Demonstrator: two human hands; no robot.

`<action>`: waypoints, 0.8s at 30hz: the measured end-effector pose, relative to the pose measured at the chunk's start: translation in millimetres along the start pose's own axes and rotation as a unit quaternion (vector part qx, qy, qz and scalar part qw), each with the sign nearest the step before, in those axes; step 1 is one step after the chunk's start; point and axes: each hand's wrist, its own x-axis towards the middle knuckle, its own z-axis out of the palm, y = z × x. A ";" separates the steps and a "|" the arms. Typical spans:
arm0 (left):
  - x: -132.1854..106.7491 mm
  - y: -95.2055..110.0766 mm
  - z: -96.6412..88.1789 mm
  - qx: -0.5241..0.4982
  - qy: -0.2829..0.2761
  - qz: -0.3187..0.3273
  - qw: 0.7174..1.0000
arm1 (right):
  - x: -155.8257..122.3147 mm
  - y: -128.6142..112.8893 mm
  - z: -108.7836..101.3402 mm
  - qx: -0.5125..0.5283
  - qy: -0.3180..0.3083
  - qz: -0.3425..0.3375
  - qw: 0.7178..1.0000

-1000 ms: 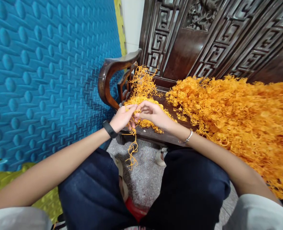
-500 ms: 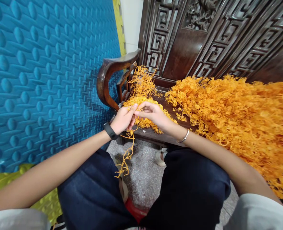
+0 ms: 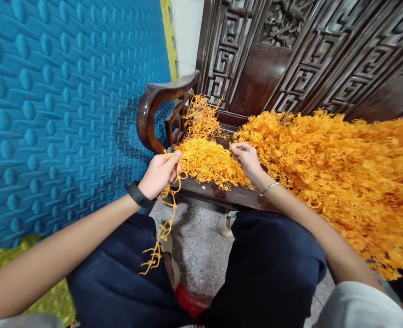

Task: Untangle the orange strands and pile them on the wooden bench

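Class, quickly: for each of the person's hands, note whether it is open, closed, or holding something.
Left hand: closed on a dangling orange strand.
Right hand: at the big orange pile; grip cannot be told.

Orange sprig heaps (image 3: 324, 159) on wooden bench (image 3: 218, 195)

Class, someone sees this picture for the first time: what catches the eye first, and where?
The huge heap of orange sprigs covers the dark carved bench on the right. The bright blue bumpy mat fills the left. Between them, the left hand dangles one orange strand.

no readable text, labels or numbers
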 end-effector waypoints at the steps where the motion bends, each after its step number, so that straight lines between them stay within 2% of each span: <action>1: 1.4 -0.7 -1.1 -0.012 -0.027 -0.034 0.999 | 0.9 6.5 -0.3 -0.046 -0.026 -0.037 0.998; 4: 7.4 -4.5 -3.0 -0.051 -0.104 -0.106 0.988 | -1.3 18.3 8.1 -0.161 -0.104 -0.153 0.969; 9: 15.7 -8.3 -8.8 -0.103 -0.147 -0.117 0.977 | -1.3 21.7 24.3 -0.266 -0.200 -0.209 0.919; 15: 18.3 -7.7 -9.9 -0.110 -0.148 -0.112 0.976 | -4.2 20.5 34.9 -0.450 -0.273 -0.305 0.794; 18: 17.7 -7.2 -10.8 -0.119 -0.151 -0.098 0.976 | -8.4 23.0 37.0 -0.507 -0.275 -0.321 0.751; 21: 18.3 -7.2 -12.8 -0.130 -0.149 -0.089 0.976 | -9.1 28.5 35.8 -0.525 -0.261 -0.328 0.741; 24: 20.2 -7.7 -14.0 -0.148 -0.151 -0.089 0.973 | -6.8 32.2 32.0 -0.492 -0.251 -0.319 0.770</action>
